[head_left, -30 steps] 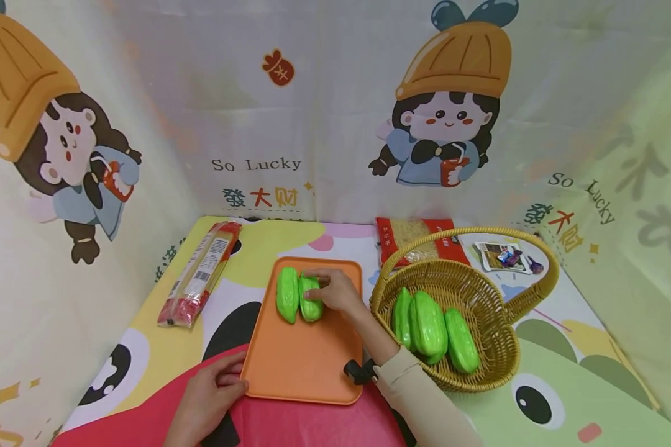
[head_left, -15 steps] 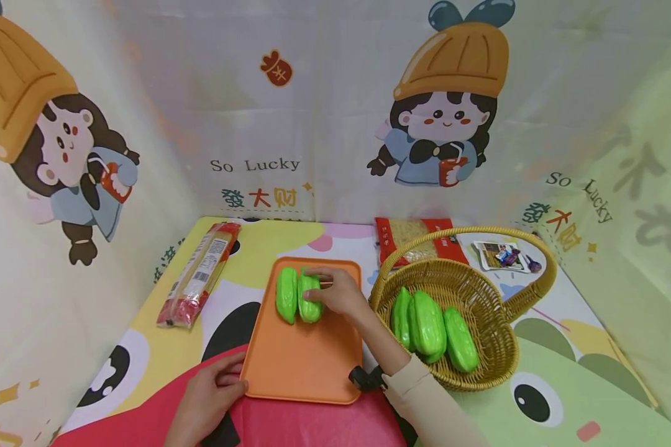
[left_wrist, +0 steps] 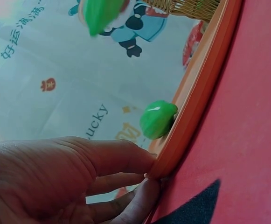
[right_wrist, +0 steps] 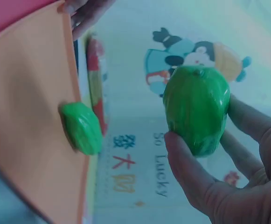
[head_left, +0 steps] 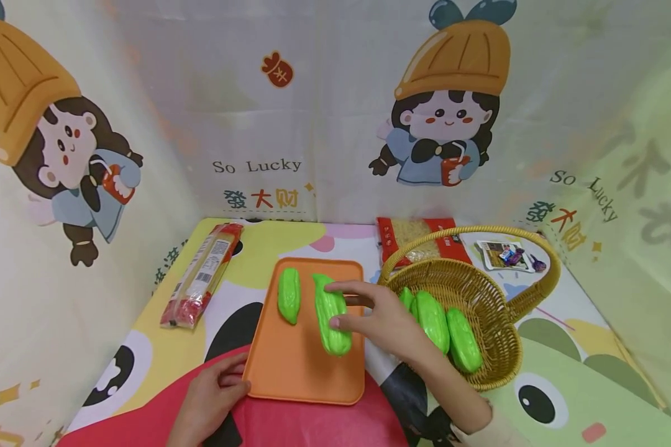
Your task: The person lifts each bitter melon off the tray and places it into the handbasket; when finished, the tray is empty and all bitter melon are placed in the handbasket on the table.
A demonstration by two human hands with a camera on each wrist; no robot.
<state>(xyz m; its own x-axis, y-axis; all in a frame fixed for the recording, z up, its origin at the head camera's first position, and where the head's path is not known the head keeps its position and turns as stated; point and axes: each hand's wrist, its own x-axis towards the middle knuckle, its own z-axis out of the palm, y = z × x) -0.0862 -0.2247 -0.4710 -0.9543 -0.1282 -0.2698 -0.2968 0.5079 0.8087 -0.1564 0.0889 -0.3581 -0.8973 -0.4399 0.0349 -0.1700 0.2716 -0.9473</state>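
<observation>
My right hand (head_left: 388, 320) holds a glossy green ridged gourd (head_left: 331, 318) between thumb and fingers, raised over the orange tray (head_left: 279, 372). The right wrist view shows this gourd end-on, with the tray apart from it at the left. A second, similar gourd (head_left: 288, 297) lies on the tray near its far left corner. At the tray's near left edge, my left hand (head_left: 212, 397) pinches the rim, thumb and fingertips on it in the left wrist view. Several more green gourds (head_left: 432, 320) lie in the wicker basket (head_left: 489, 298), partly hidden by my right arm.
The basket stands right of the tray, its tall handle (head_left: 470, 231) arching over it. Behind are a red noodle-like packet (head_left: 419, 242) and a white card (head_left: 500, 256) with small purple-wrapped items. A long clear-and-red packet (head_left: 204, 273) lies to the left. Printed cloth walls (head_left: 335, 124) enclose the table.
My right hand has lifted the gourd from beside the other one and moved it right and towards me. My left hand stays on the tray's edge.
</observation>
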